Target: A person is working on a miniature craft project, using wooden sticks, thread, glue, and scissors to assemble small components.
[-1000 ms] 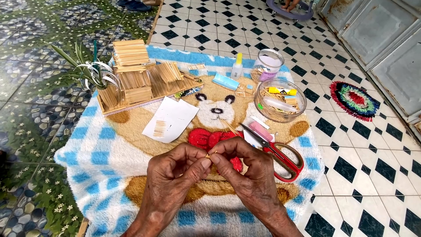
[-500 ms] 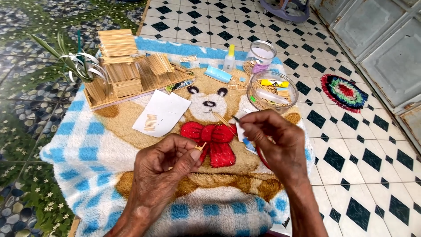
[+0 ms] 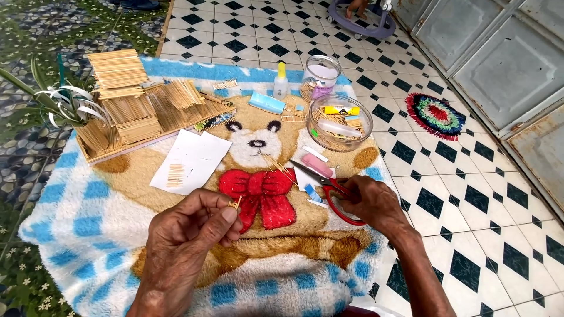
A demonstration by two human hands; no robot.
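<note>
**Two hands over a teddy bear blanket**

The left hand [image 3: 194,226] pinches a tiny bundle of short yellow sticks [image 3: 235,204] between thumb and fingers, just above the red bow on the fluffy blue and white bear blanket [image 3: 76,235]. The right hand [image 3: 373,202] rests on the red-handled scissors [image 3: 332,188], with its fingers curled around the handle, and the blades point up and to the left. A few thin loose sticks [image 3: 276,165] lie beside the blades. Near the scissors lies a small pink block [image 3: 317,165]. Beyond it stands a round clear glass bowl [image 3: 339,123] full of sticks and small tubes, and behind that a clear jar [image 3: 320,76] and a little glue bottle with a yellow tip [image 3: 281,82]. To the left lies a white paper sheet [image 3: 197,158] with a few sticks on it. Farther left sits a flat tray piled with stacks of pale wooden sticks [image 3: 135,108], touching a green spiky plant [image 3: 59,103]
</note>
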